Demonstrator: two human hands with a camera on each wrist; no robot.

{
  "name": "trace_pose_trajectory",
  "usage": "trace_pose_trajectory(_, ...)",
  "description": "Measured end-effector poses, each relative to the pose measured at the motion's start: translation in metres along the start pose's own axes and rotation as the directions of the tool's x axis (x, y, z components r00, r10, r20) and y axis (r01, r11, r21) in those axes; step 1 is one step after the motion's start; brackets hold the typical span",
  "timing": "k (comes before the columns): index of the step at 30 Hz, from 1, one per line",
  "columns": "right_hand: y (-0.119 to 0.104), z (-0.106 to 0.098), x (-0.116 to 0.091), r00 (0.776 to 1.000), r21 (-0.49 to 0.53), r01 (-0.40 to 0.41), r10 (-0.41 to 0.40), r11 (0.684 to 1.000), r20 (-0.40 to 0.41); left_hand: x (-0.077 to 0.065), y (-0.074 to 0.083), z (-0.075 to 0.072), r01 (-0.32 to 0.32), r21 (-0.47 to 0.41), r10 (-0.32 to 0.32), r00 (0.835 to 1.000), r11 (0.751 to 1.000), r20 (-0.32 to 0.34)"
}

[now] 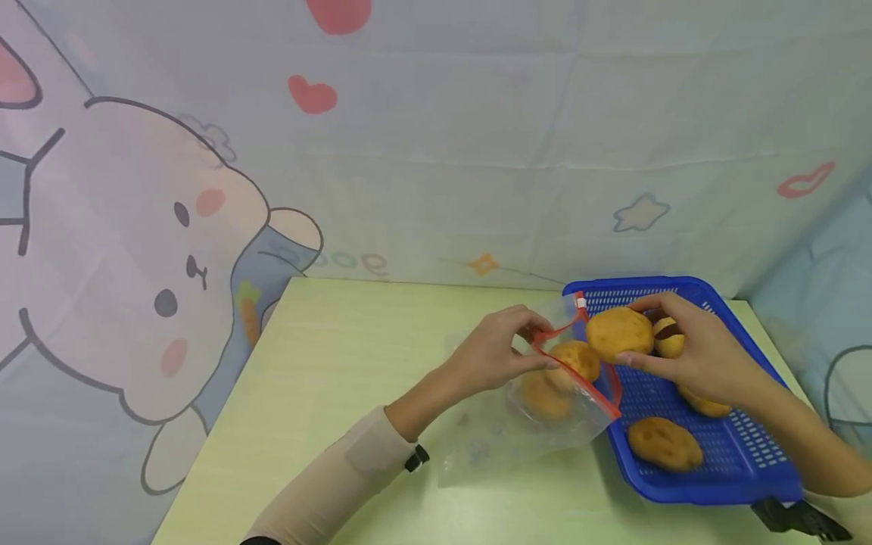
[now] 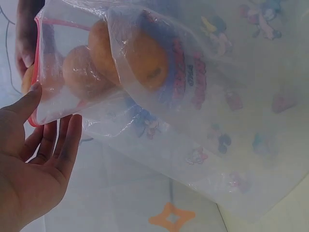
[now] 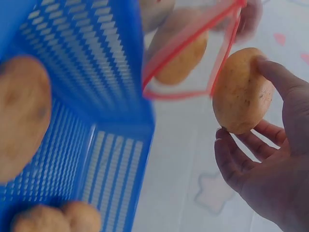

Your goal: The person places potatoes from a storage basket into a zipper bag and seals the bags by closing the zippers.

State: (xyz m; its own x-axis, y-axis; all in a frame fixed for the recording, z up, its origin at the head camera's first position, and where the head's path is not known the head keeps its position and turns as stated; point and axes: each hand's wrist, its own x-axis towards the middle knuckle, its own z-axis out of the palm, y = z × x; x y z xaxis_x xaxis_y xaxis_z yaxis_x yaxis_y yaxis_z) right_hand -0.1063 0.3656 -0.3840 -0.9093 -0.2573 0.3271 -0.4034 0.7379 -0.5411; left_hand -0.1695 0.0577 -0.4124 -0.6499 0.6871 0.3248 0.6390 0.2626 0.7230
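Beige sleeve (image 1: 341, 477), bagged potatoes (image 1: 575, 357), pale-green table (image 1: 306, 378), cartoon-printed cloth (image 1: 443, 151) behind.

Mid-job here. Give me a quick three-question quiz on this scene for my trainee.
1. True or false: the left grip holds the bag at its red-edged mouth.
2. Which holds a potato directly: (A) left grip only, (B) right grip only, (C) both?
3. Fill in the blank: more potatoes lie in the ____ basket.

Key: 1. True. 2. B. 3. Blue.
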Motion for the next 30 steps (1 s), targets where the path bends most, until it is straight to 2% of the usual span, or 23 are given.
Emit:
trace_pose_trajectory(5, -0.013, 0.010, 0.002, 0.999, -0.023, 0.036, -0.035, 0.999, 0.035, 0.002, 0.001, 0.000, 0.003, -0.038, -0.003, 1.000, 0.999, 0.001)
trace_pose_trajectory(9, -0.013, 0.019, 0.000, 0.995, -0.026, 0.090, -0.089, 0.996, 0.037, 0.003, 0.002, 0.001, -0.012, -0.038, 0.012, 1.000, 0.999, 0.002)
trace_pose_trajectory(13, -0.011, 0.026, -0.002, 0.994, 0.004, 0.110, -0.110, 0.994, 0.025, 0.003, 0.001, 0.001, -0.036, -0.069, 0.036, 0.999, 0.997, 0.002)
trace_pose_trajectory(18, -0.011, 0.028, -0.003, 0.994, 0.012, 0.101, -0.101, 0.995, 0.027, 0.001, 0.002, -0.002, -0.050, -0.088, 0.050, 0.999, 0.995, -0.006)
trace_pose_trajectory(24, -0.006, 0.026, -0.003, 0.991, -0.006, 0.129, -0.129, 0.992, 0.022, 0.000, -0.001, -0.002, -0.048, -0.086, 0.047, 0.999, 0.995, -0.009)
trace_pose_trajectory(27, 0.002, 0.023, -0.004, 0.995, -0.026, 0.096, -0.095, 0.995, 0.042, 0.000, -0.002, -0.002, -0.049, -0.074, 0.048, 0.999, 0.996, -0.015)
trace_pose_trajectory(30, 0.012, 0.022, -0.006, 0.988, -0.023, -0.012, 0.015, 1.000, 0.152, 0.000, -0.002, -0.001, -0.055, -0.068, 0.054, 0.998, 0.996, -0.017)
